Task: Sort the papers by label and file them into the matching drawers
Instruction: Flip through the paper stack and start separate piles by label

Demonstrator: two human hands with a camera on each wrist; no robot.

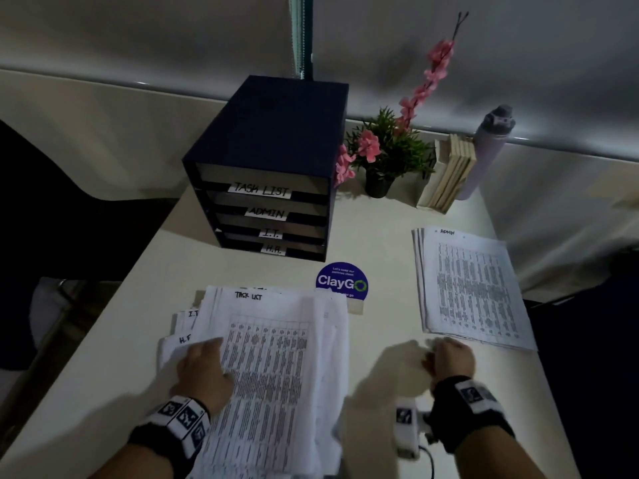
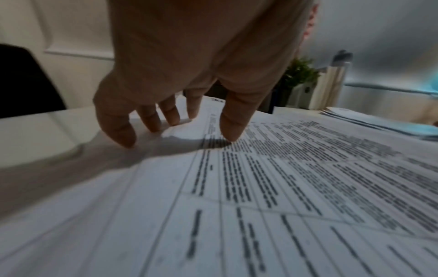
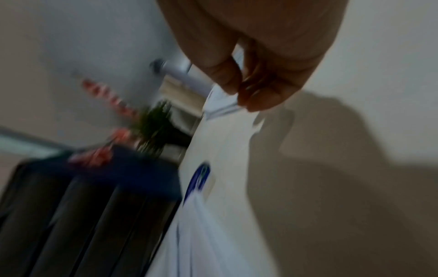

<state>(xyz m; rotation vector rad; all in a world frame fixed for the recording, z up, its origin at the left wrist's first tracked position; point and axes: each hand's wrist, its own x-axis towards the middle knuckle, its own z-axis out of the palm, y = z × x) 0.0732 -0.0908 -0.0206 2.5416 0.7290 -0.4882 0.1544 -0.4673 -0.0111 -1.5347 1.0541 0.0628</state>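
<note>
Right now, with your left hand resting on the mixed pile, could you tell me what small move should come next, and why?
Probably bring the right hand back to lift the top white printed sheet headed TASK LIST. It lies uppermost under the left hand, while the stack of white sheets headed ADMIN already lies apart, and the right hand appears empty beside it.

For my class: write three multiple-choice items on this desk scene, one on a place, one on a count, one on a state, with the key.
1. Where does the ADMIN pile lie?
A. right of the drawer unit
B. inside a drawer
C. under the plant

2. How many labelled drawers?
A. two
B. four
C. six

3. What is the left hand doing?
A. lifting a bottle
B. pressing on the TASK LIST sheet
C. hanging idle

Key: 1 A, it sits on the table to the unit's right. 2 B, TASK LIST, ADMIN, I.T., H.R. 3 B, fingertips touch the sheet.
</note>
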